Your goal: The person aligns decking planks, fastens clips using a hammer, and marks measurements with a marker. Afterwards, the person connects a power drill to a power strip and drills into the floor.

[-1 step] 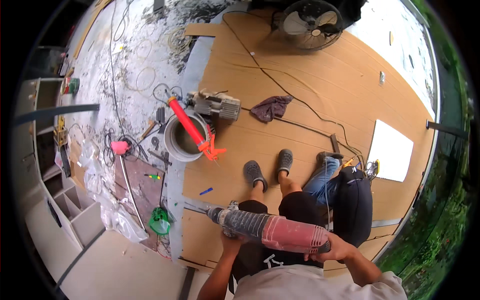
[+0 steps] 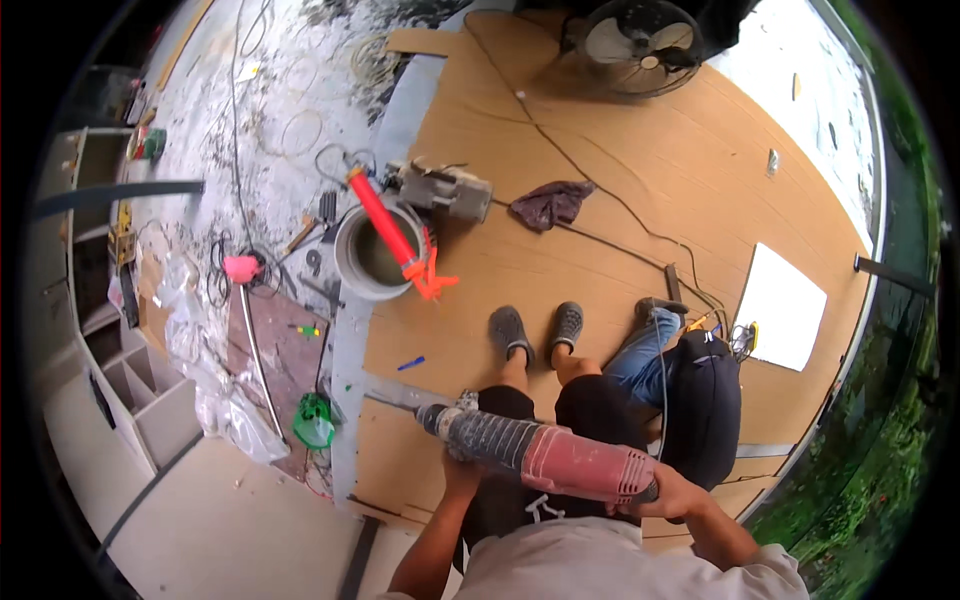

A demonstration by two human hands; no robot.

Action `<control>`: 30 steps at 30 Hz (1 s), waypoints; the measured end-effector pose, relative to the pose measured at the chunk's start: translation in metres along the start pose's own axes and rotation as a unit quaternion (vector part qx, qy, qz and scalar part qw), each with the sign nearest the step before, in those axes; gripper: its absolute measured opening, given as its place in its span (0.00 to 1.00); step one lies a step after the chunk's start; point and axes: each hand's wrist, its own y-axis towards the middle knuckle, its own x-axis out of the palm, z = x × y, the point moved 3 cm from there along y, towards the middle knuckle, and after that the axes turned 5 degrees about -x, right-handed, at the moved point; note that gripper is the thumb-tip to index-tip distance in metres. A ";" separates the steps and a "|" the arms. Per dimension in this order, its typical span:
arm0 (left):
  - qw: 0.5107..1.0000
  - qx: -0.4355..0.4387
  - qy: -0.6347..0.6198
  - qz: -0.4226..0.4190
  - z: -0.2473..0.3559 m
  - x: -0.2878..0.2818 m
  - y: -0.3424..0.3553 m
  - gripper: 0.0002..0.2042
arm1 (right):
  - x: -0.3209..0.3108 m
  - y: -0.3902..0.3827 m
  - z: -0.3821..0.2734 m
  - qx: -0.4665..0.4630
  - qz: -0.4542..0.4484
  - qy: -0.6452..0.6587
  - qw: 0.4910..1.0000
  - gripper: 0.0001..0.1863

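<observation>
I hold a red and black rotary hammer drill (image 2: 575, 462) level in front of my body, its long bit pointing left. My left hand (image 2: 462, 468) is closed on its front side handle, partly hidden under the tool; my right hand (image 2: 668, 494) grips the rear handle. Below are my feet in grey clogs (image 2: 508, 330) on cardboard (image 2: 440, 345). Ahead, a red caulking gun (image 2: 385, 220) with an orange handle lies across a grey bucket (image 2: 355, 262), beside a metal motor unit (image 2: 452, 195). A blue pen (image 2: 410, 362) lies on the cardboard.
A standing fan (image 2: 645, 60), dark rag (image 2: 550, 205), cords and white board (image 2: 785, 305) lie ahead and right. A co-worker's jeans-clad leg (image 2: 635, 355) and dark shape are close at my right. Left are plastic sheeting (image 2: 240, 425), scattered tools and open cabinets (image 2: 140, 400).
My view has shifted slightly, so the fan and bucket sit a little further right in the picture. Both my hands still hold the drill in much the same position.
</observation>
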 end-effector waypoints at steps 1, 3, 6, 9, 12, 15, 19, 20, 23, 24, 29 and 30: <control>1.000 0.009 0.002 0.001 -0.010 -0.018 -0.024 0.20 | 0.028 -0.010 -0.001 0.014 0.016 -0.023 1.000 0.50; 0.992 0.068 0.100 0.024 -0.064 -0.047 -0.039 0.20 | 0.057 -0.020 0.017 -0.054 0.009 -0.208 0.976 0.51; 0.986 0.078 0.145 -0.002 -0.094 -0.075 -0.071 0.20 | 0.087 -0.019 0.033 -0.087 -0.033 -0.330 0.939 0.51; 0.988 0.075 0.115 -0.073 -0.129 -0.086 -0.086 0.21 | 0.101 -0.020 0.055 -0.130 -0.053 -0.395 0.908 0.50; 0.908 0.246 0.338 -0.006 -0.181 -0.118 -0.109 0.17 | 0.124 -0.017 0.066 -0.092 -0.080 -0.411 0.903 0.50; 0.771 -0.221 -0.547 -0.241 -0.318 -0.222 -0.108 0.16 | 0.157 0.012 0.094 -0.103 -0.192 -0.367 0.905 0.52; 0.945 -0.169 -0.278 0.022 -0.309 -0.206 -0.126 0.13 | 0.159 0.003 0.129 -0.126 -0.151 -0.325 0.925 0.50; 0.957 -0.159 -0.239 0.038 -0.312 -0.215 -0.130 0.12 | 0.164 0.005 0.141 -0.145 -0.153 -0.321 0.923 0.49; 0.992 -0.097 -0.048 0.067 -0.316 -0.270 -0.150 0.15 | 0.184 0.026 0.181 -0.189 -0.161 -0.303 0.920 0.47; 0.994 -0.066 0.051 0.070 -0.317 -0.291 -0.154 0.18 | 0.193 0.034 0.192 -0.195 -0.169 -0.294 0.920 0.46; 0.997 0.025 -0.004 0.077 -0.229 -0.271 -0.135 0.21 | 0.202 0.067 0.263 -0.202 -0.083 -0.249 0.944 0.44; 0.994 0.017 0.000 0.109 -0.237 -0.291 -0.132 0.20 | 0.217 0.076 0.259 -0.143 -0.065 -0.226 0.961 0.42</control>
